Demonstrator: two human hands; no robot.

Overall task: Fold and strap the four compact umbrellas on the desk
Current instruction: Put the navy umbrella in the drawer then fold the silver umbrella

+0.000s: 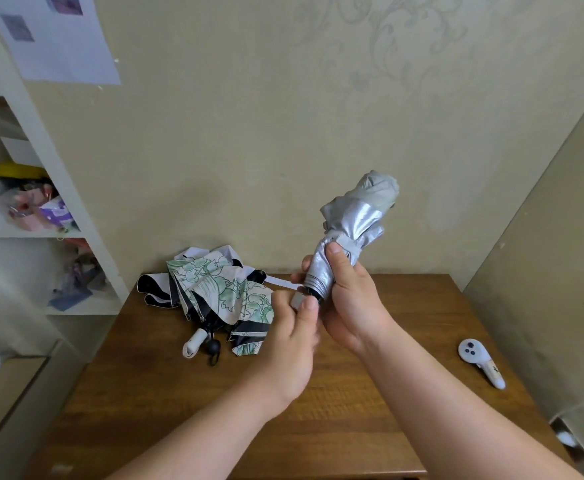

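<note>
R hand (349, 299) is wrapped round the lower part of the silver umbrella (351, 233), thumb pressing the rolled cloth near the strap (349, 244). L hand (292, 337) pinches the grey handle (299, 300) at the bottom end, fingers curled on it. The umbrella is held up in the air above the middle of the worktop (370, 393), not touching it.

Step in hand, prob.: tightening the roll & closing the strap. To do it well: keep the R grip firm so the cloth doesn't spring loose, twist the handle w/ the L hand in one direction so folds wind flat, then pull the strap snug round the roll & press it shut. The top looks bunched, so smooth it first if poss.

Long axis runs steeply up, tilted up and to the right in view: handle end low toward the person, tip end high toward the wall.

Other umbrellas (221, 296), floral & black-and-white, lie unfolded in a heap near the back left edge of the worktop, w/ a white handle (193, 342) & black handle (213, 347) pointing to the front. A white controller (480, 362) lies near the right edge.
</note>
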